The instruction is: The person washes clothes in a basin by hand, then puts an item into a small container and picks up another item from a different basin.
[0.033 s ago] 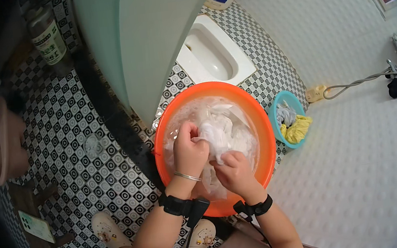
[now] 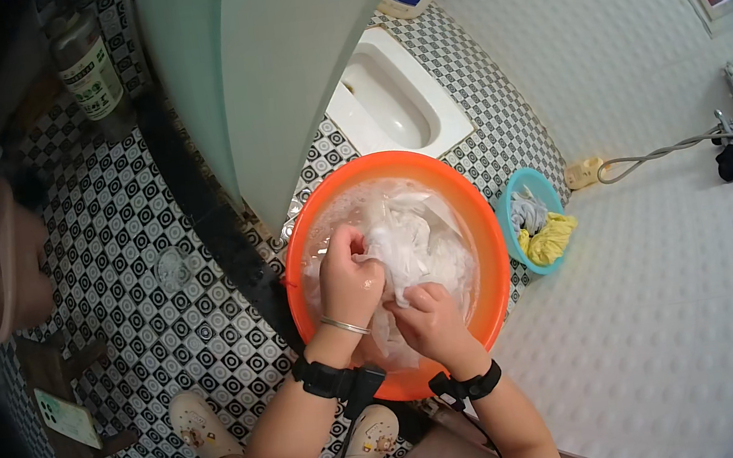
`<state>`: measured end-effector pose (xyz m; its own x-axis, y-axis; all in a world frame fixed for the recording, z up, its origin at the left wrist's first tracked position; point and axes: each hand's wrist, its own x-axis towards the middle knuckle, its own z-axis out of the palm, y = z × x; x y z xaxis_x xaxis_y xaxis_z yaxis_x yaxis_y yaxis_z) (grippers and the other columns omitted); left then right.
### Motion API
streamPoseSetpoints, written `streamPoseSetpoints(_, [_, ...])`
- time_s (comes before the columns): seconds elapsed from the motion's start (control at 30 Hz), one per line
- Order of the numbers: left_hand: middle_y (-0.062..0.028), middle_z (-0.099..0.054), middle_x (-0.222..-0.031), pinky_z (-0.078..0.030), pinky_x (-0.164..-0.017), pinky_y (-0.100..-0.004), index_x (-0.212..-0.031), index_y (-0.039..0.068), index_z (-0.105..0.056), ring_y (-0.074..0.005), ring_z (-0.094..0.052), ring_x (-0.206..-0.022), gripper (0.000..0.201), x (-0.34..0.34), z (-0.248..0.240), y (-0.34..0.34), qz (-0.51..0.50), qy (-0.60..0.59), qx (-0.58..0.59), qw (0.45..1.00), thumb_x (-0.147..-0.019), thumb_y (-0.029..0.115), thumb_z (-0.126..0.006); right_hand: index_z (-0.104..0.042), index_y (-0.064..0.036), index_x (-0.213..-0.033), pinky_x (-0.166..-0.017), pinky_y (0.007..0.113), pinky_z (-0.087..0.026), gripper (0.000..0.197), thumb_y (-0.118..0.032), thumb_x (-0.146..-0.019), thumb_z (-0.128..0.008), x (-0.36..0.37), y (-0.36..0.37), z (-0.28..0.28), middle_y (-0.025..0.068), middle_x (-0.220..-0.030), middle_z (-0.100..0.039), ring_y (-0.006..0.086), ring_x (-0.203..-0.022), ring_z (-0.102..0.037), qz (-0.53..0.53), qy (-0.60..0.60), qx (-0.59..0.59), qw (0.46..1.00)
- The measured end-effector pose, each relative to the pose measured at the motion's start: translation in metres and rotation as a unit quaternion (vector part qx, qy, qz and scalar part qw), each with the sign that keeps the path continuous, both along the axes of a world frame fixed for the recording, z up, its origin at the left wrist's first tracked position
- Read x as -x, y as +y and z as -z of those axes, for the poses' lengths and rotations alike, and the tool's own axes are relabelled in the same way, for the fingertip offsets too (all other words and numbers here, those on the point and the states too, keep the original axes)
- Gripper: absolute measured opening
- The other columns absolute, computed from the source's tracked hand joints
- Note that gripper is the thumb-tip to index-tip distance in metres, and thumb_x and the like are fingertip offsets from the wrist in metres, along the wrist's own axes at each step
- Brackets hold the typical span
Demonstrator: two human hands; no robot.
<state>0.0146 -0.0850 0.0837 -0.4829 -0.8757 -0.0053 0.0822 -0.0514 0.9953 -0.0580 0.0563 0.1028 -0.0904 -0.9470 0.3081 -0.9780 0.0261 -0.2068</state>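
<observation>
Soaked white cloth (image 2: 400, 241) lies bunched in sudsy water inside a large orange basin (image 2: 490, 255). My left hand (image 2: 352, 276) is closed on the cloth, its fingers curled around a raised fold left of the middle. Just to the right and nearer to me, my right hand (image 2: 432, 317) pinches a lower part of the same cloth. A stretch of wet fabric runs between the two hands. More white fabric spreads in the water beyond and under them; whether it is one piece or more I cannot tell.
Right of the basin stands a small turquoise basin (image 2: 507, 228) with grey and yellow cloths (image 2: 549, 239). A squat toilet (image 2: 455, 131) lies beyond, with a white bucket (image 2: 403, 6) behind it. A pale green partition (image 2: 274, 75) rises at left. A phone (image 2: 68, 418) rests on a low stool.
My right hand has shifted very slightly toward me and to the left, still gripping the cloth. My left hand stays almost in place.
</observation>
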Motion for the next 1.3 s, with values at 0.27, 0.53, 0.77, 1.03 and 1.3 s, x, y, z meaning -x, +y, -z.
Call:
streamPoseSetpoints(0.27, [-0.0169, -0.055, -0.07, -0.045, -0.059, -0.0378, -0.082, 0.001, -0.048, -0.0356, -0.054, -0.065, 0.017, -0.018, 0.017, 0.002, -0.015, -0.16, 0.133, 0.978, -0.07, 0.006, -0.06, -0.058, -0.0071, -0.097, -0.068, 0.039, -0.044, 0.036, 0.001, -0.062, -0.061, 0.022, -0.004, -0.009, 0.0112, -0.08, -0.053, 0.0304, -0.075, -0.053, 0.281, -0.101, 0.086, 0.95])
streamPoseSetpoints(0.53, [-0.0009, -0.06, -0.081, -0.046, -0.068, -0.0283, -0.096, 0.002, -0.063, -0.0116, -0.055, -0.08, 0.018, -0.005, 0.004, 0.025, 0.023, 0.194, -0.575, 0.795, -0.084, 0.008, -0.051, -0.055, -0.0016, -0.088, -0.082, 0.034, -0.044, 0.03, 0.01, -0.062, -0.046, 0.015, -0.007, -0.003, 0.0189, -0.101, -0.057, 0.0315, -0.093, -0.055, 0.157, -0.299, 0.158, 0.928])
streamPoseSetpoints(0.77, [-0.0057, -0.061, -0.077, -0.044, -0.065, -0.0268, -0.089, -0.002, -0.061, -0.0129, -0.054, -0.071, 0.014, -0.004, 0.029, 0.023, -0.035, 0.017, -0.276, 0.96, -0.085, 0.01, -0.054, -0.049, -0.0011, -0.08, -0.07, 0.031, -0.041, 0.015, 0.005, -0.067, -0.054, 0.017, -0.004, -0.009, 0.0109, -0.082, -0.05, 0.0255, -0.076, -0.05, 0.199, -0.3, 0.128, 0.924])
streamPoseSetpoints(1.03, [-0.013, -0.055, -0.101, -0.044, -0.084, -0.0337, -0.11, 0.002, -0.053, -0.025, -0.054, -0.09, 0.026, -0.011, 0.043, 0.018, -0.169, -0.126, -0.056, 0.976, -0.084, 0.006, -0.052, -0.048, -0.0018, -0.104, -0.082, 0.036, -0.044, 0.041, -0.002, -0.068, -0.068, 0.012, -0.025, -0.005, 0.019, -0.104, -0.052, 0.0328, -0.095, -0.053, 0.185, -0.361, 0.193, 0.894])
streamPoseSetpoints(1.3, [-0.0167, -0.051, -0.112, -0.039, -0.093, -0.0346, -0.101, 0.001, -0.059, -0.0295, -0.05, -0.105, 0.024, -0.033, 0.065, 0.003, -0.064, -0.11, -0.036, 0.991, -0.081, 0.015, -0.056, -0.049, -0.0092, -0.126, -0.082, 0.039, -0.046, 0.068, -0.029, -0.067, -0.076, -0.039, 0.001, 0.057, 0.0274, -0.121, -0.045, 0.038, -0.1, -0.054, 0.139, -0.304, -0.358, 0.872])
